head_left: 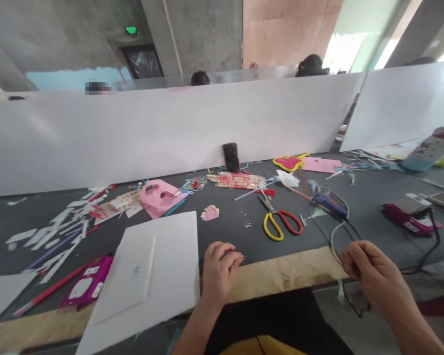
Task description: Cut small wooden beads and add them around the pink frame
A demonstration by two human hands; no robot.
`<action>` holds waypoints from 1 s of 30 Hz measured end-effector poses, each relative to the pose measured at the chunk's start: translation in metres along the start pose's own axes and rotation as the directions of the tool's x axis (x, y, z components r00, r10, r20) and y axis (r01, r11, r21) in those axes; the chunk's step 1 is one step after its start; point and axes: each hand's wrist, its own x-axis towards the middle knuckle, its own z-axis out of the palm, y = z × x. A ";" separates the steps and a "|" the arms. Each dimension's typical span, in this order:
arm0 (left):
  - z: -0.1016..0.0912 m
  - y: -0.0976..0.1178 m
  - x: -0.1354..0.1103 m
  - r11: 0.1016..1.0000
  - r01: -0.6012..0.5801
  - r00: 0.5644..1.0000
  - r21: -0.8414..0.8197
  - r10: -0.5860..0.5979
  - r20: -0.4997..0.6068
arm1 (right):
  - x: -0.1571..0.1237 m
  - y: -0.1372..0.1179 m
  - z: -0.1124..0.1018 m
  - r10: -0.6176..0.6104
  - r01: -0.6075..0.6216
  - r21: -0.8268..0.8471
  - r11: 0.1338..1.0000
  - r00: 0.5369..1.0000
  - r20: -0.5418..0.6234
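My left hand [219, 270] rests at the table's front edge, fingers curled and thumb against forefinger. A tiny pale bit shows at its fingertips, too small to name. My right hand [373, 276] is closed in front of the edge at the right, beside a grey cable [333, 241]; whatever its fingers hold is hidden. Scissors [277, 217] with one yellow and one red handle lie partly open beyond my hands. A small pink piece [210, 213] rimmed with pale bits lies beyond my left hand. A blue glue gun [329, 205] lies beyond my right hand.
White foam board [170, 266] overhangs the edge at left, near foam scraps [59, 231] and a purple packet [88, 283]. Wooden sticks [236, 180] and a phone [231, 158] are at the back, before a white partition [177, 128]. A bottle [430, 150] stands at right.
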 end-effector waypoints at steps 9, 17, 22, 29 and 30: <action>-0.003 0.011 0.011 0.980 -0.093 0.988 0.179 0.068 0.138 | -0.006 0.021 -0.015 0.098 -0.118 0.230 0.966 0.991 0.096; 0.001 0.007 0.022 0.987 0.032 0.993 0.160 -0.050 0.109 | 0.011 0.015 0.004 -0.035 0.044 -0.094 0.995 0.995 0.096; 0.007 0.003 0.030 0.982 0.118 0.991 0.146 -0.125 0.041 | 0.016 0.023 -0.012 -0.212 0.221 -0.509 0.832 0.974 0.076; 0.012 0.007 0.041 0.974 0.177 0.982 0.140 -0.185 0.045 | 0.016 0.031 -0.022 -0.411 0.584 -0.705 0.402 0.803 0.431; 0.011 0.009 0.043 0.977 0.172 0.982 0.129 -0.180 0.053 | 0.017 0.027 -0.014 -0.432 0.615 -0.702 0.359 0.776 0.459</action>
